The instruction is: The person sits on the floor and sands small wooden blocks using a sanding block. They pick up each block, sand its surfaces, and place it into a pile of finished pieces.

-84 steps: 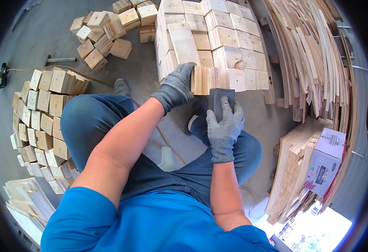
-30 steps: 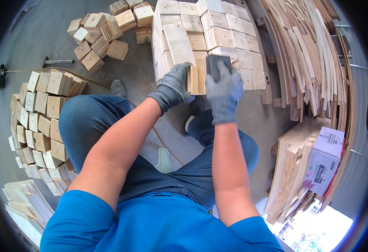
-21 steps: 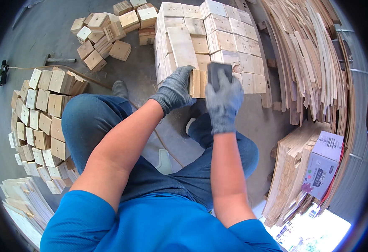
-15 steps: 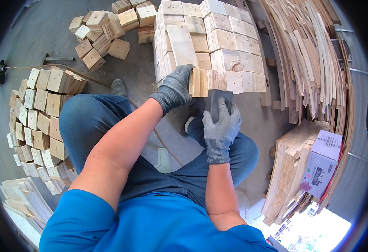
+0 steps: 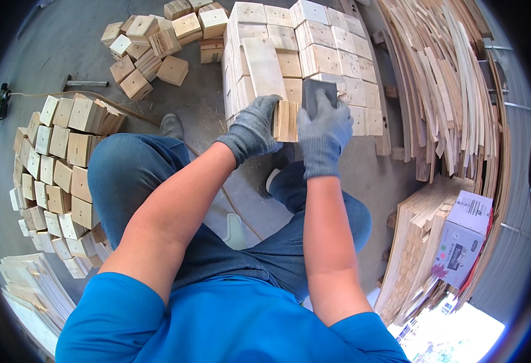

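Note:
My left hand [image 5: 254, 123], in a grey knit glove, is closed on the left side of a layered wooden block [image 5: 286, 121]. The block stands at the near end of a long flat board [image 5: 263, 68], which lies over the big pile. Along the block's right side, my gloved right hand [image 5: 325, 124] grips a dark grey sanding block [image 5: 319, 92], fingers laid over its top. The sanding block's lower part is hidden by that hand, so its exact contact with the wood cannot be made out.
Stacked wooden blocks [image 5: 323, 45] rise just ahead. More blocks are piled loosely [image 5: 137, 85] at the far left and in rows [image 5: 63, 175] beside my left knee. Long wood strips [image 5: 441, 91] lie at right, near a purple-white carton [image 5: 461, 239]. A cord [image 5: 135, 112] crosses the floor.
My right hand has moved forward, away from me, with the sanding block, along the wooden block's right side. The left hand keeps its hold in nearly the same place.

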{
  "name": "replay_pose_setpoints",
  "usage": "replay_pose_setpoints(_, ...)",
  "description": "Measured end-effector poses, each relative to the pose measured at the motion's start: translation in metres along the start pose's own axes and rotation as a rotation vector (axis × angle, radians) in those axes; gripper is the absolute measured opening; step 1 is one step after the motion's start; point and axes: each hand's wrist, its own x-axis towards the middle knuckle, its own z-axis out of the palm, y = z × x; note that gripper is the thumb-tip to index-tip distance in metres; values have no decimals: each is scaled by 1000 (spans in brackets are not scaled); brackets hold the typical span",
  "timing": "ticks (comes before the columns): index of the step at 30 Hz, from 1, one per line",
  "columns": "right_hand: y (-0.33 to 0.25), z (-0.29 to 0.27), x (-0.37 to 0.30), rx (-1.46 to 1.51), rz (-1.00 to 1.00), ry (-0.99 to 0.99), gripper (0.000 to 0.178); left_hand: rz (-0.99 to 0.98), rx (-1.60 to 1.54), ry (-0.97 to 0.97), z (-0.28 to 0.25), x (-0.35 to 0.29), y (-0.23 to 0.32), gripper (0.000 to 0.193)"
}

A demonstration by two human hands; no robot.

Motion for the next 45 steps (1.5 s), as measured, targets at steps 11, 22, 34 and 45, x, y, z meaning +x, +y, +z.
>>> replay_pose_setpoints(11, 38, -12, -113, 36, 3, 10, 61, -17, 28, -29, -3, 2, -1, 97)
replay_pose_setpoints(22, 2, 18, 38, 31, 14, 12, 60, 15, -6, 6, -5, 2, 4, 94)
replay_pose_setpoints(34, 39, -2, -112, 213, -140, 23, 67, -32, 26, -36, -4, 1, 2, 93)
replay_pose_setpoints(45, 62, -13, -182, 428, -43, -161, 68, -42, 5, -38, -7, 1, 13, 102)
